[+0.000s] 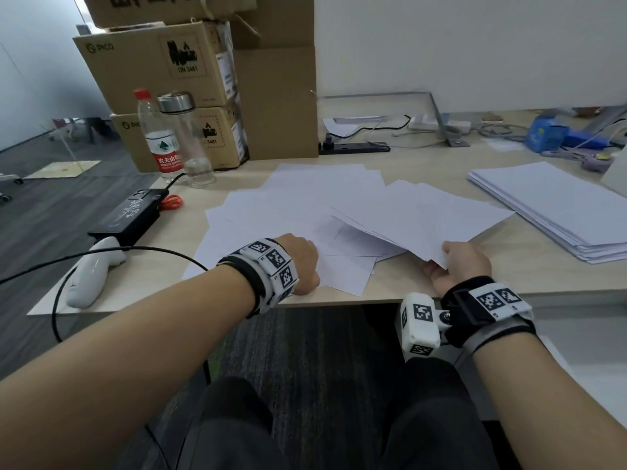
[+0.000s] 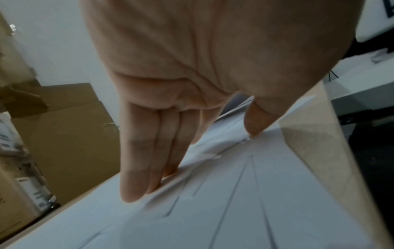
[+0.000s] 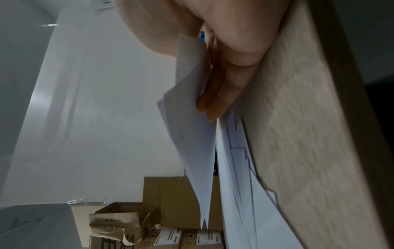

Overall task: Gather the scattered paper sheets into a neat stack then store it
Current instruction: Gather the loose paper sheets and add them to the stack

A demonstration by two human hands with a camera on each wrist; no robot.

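Observation:
Several white paper sheets (image 1: 305, 205) lie fanned and overlapping across the middle of the light wooden desk (image 1: 529, 279). My left hand (image 1: 300, 262) rests flat on the near left sheets (image 2: 234, 210), its straight fingers (image 2: 136, 176) pressing down on the paper. My right hand (image 1: 454, 266) pinches the near corner of a few sheets (image 1: 431, 215) at the desk's front edge, lifting them off the pile. In the right wrist view those raised sheets (image 3: 192, 134) sit between thumb and fingers (image 3: 221, 99). A neat paper stack (image 1: 556, 208) lies at the right.
Cardboard boxes (image 1: 163, 62) stand at the back left, with a water bottle (image 1: 157, 137) and a clear flask (image 1: 186, 137) before them. A black device (image 1: 132, 215) and white controller (image 1: 91, 273) sit on the left. Cables, a power strip (image 1: 353, 149) and a blue item (image 1: 549, 134) line the back.

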